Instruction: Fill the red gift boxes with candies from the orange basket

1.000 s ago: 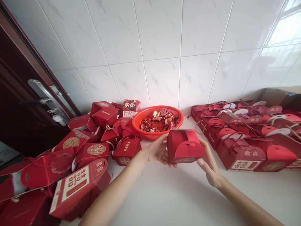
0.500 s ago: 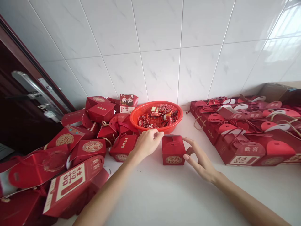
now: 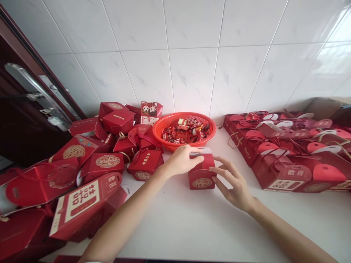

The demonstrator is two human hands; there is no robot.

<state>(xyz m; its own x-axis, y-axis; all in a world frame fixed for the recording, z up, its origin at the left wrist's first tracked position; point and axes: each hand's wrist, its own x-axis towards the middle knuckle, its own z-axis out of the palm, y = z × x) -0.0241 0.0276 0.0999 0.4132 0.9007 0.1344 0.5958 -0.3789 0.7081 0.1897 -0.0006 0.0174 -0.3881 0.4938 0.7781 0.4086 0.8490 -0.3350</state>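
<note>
A small red candy box (image 3: 202,179) with a gold round emblem stands upright on the white table, its top flaps partly raised. My left hand (image 3: 183,160) reaches over its top left, fingers and thumb closed on the upper edge by the flaps. Along the right side, my right hand (image 3: 233,184) grips the box, with curved fingers at the top edge and front corner. Just behind it, a red plastic basket (image 3: 157,137) holds many wrapped candies (image 3: 189,129).
A loose heap of red boxes (image 3: 101,197) covers the left. Rows of red boxes with cord handles (image 3: 287,153) fill the right. A tiled wall (image 3: 192,80) closes off the back; a dark door with a metal handle (image 3: 35,95) is at far left.
My left hand has moved right onto the top of the box. The front flap has tipped down, and a rear flap now shows. My right fingers have moved in against the box.
</note>
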